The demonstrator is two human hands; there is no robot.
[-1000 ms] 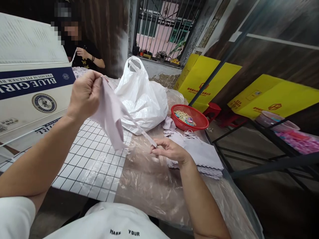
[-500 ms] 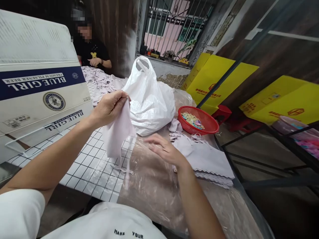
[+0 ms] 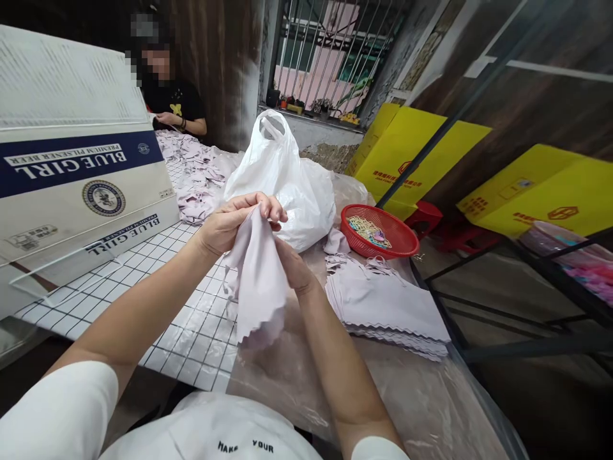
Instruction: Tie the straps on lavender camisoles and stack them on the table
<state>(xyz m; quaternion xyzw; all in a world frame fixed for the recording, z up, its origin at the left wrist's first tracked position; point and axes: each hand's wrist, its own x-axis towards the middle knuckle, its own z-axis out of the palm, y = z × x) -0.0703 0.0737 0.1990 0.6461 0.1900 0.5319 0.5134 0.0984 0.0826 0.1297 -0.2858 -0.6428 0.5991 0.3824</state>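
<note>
A pale lilac piece of fabric (image 3: 261, 281) with a scalloped lower edge hangs folded above the table in front of me. My left hand (image 3: 230, 220) pinches it at the top, fingers curled over. My right hand (image 3: 293, 265) is closed at the fabric's upper right side, close to the left fingers; its fingertips are partly hidden behind the cloth. To the right lies a neat stack of the same lilac fabric pieces (image 3: 387, 306), scalloped edges toward me, with thin straps at the far side.
A white plastic bag (image 3: 297, 191) stands behind my hands, beside a red basket (image 3: 383, 249) of elastic loops. An upside-down beer carton (image 3: 62, 211) fills the left. Beyond it, a co-worker (image 3: 175, 105) sits by a heap of lilac pieces (image 3: 196, 166). Yellow boxes (image 3: 416, 153) stand right.
My right hand has moved up and left from beside the stack to the fabric piece. The left hand has shifted slightly right and down, and the piece now hangs with its scalloped edge toward me.
</note>
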